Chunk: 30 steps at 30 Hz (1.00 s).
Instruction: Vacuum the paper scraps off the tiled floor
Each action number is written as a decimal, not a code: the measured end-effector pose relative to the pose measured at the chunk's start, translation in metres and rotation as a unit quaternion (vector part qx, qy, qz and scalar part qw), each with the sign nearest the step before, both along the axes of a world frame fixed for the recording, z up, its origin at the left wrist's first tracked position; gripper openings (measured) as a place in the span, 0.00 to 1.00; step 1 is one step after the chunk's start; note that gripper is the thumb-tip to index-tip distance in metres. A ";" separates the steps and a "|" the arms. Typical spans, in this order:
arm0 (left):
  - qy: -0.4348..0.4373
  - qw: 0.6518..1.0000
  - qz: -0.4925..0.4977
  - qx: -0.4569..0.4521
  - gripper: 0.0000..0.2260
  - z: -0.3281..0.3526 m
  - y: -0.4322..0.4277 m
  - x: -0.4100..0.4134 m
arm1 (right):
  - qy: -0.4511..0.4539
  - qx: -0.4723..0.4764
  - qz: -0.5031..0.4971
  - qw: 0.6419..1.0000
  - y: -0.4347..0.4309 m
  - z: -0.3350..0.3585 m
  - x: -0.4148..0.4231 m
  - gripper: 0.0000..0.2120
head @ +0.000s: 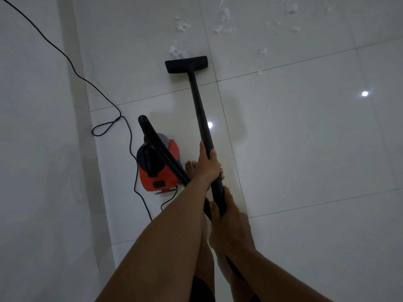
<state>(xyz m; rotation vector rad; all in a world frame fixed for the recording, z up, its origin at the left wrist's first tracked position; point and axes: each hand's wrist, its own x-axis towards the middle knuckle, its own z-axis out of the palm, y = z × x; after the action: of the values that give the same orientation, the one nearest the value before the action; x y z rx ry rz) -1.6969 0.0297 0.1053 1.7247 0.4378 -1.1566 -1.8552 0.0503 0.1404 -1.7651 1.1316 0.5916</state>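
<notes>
Paper scraps (224, 15) up top-middle of frame, nearest clump just beside floor head (186, 64). Left hand (209, 164), right hand (230, 220) both clamped on wand (200, 114). Push forward slow, head flat, overlapping passes.

A black wand (201, 118), a red-and-black canister (158, 168), white scraps (177, 51), pale glossy tiles (305, 149).

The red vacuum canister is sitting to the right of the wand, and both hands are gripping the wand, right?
No. The head view shows the red vacuum canister left of the wand, not right of it. The left hand and right hand both grip the wand.
</notes>
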 end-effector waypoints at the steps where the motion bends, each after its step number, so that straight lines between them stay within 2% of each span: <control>1: 0.007 1.000 0.007 -0.002 0.29 0.000 -0.001 -0.002 | 0.000 0.000 0.007 1.000 -0.002 0.002 -0.002 0.41; 6: 0.018 1.000 0.001 0.015 0.29 -0.009 -0.001 -0.005 | 0.001 0.017 0.016 1.000 -0.004 -0.007 -0.005 0.39; 9: 0.027 0.999 -0.004 0.029 0.29 -0.016 0.003 0.000 | 0.018 0.012 0.008 1.000 -0.001 -0.018 -0.001 0.47; 16: 0.018 0.998 -0.040 0.040 0.30 -0.019 0.005 0.019 | 0.030 0.003 0.006 1.000 0.003 -0.034 0.014 0.43; 20: 0.010 0.998 -0.051 0.048 0.29 -0.018 0.007 0.023 | 0.033 0.003 0.005 0.999 0.007 -0.038 0.015 0.50; 26: 0.008 0.994 -0.064 0.084 0.30 -0.024 0.006 0.024 | 0.056 0.010 0.009 0.998 0.006 -0.036 0.022 0.44; 30: -0.012 0.990 -0.075 0.120 0.30 -0.093 0.003 0.009 | 0.065 0.019 0.014 0.998 -0.002 -0.034 0.027 0.45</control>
<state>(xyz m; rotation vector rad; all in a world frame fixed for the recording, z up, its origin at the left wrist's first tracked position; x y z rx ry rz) -1.6874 0.0330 0.0128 2.0063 0.4534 -1.2274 -1.8282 0.0488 0.1064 -1.7331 1.1778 0.7506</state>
